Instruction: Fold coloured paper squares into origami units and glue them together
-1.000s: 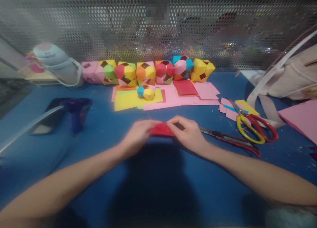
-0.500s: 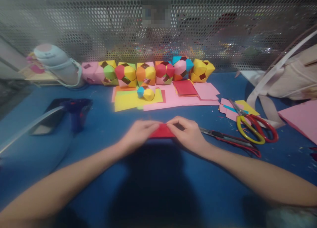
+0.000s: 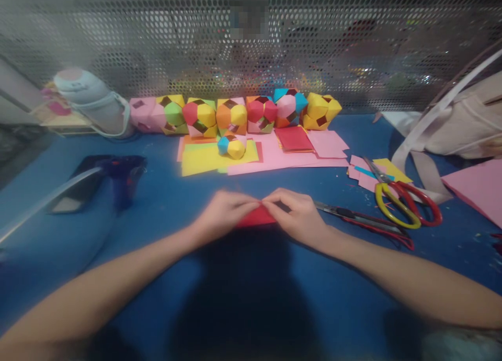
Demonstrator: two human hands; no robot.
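Observation:
Between my two hands is a piece of red paper (image 3: 254, 218), held low over the blue table. My left hand (image 3: 225, 212) pinches its upper edge from the left, thumb and fingers together. From the right, my right hand (image 3: 296, 209) pinches the same edge, and the fingertips of both hands nearly meet there. Much of the paper's sides is hidden under the fingers. Just beyond my right hand lies a utility knife (image 3: 364, 222), and further right a pair of scissors (image 3: 408, 206) with yellow and red handles.
Several folded-paper balls (image 3: 231, 115) line the mesh panel (image 3: 176, 52). In front of them lie yellow sheets (image 3: 200, 159), pink sheets (image 3: 270, 159) and a red paper stack (image 3: 294, 139). A blue glue gun (image 3: 123, 178) rests on the left near a bottle (image 3: 94, 104); a pale bag (image 3: 470, 115) sits right.
My fingertips have come closer together along the paper's upper edge. The red paper now sits slightly lower and looks tilted. Objects around have stayed put.

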